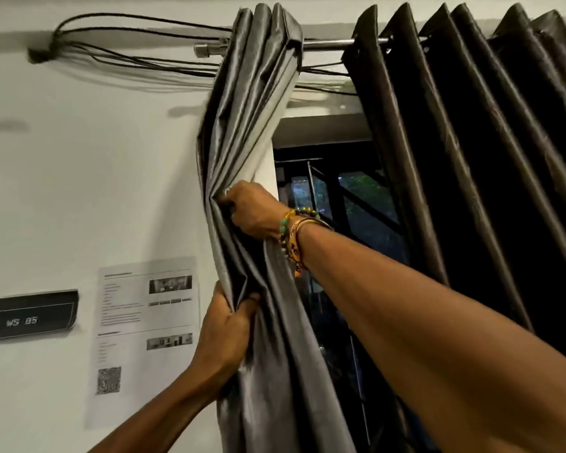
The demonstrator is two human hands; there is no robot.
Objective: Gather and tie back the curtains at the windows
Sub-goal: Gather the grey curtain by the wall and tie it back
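The grey curtain [242, 125] hangs bunched into tight folds at the left end of the rod [327, 44], against the wall beside the window [340, 204]. The right hand [252, 210], bracelets [291, 230] at its wrist, clenches the bundle from the window side. Just below, the left hand [229, 325] grips the same folds from the wall side, fingers curled deep into the cloth. So the gathering of this panel looks about done, but no tie shows round it, and I judge the tying is yet to come. The thin dark cords [128, 37] strung along the wall up by the rod may be tie-backs or plain cables; I cannot tell which. The dark curtain [471, 158] to the right hangs spread in pleats along the rod, neither gathered nor tied, so roughly half the work or more remains. On the wall at left are a printed sheet [144, 322] and a dark sign [27, 317].
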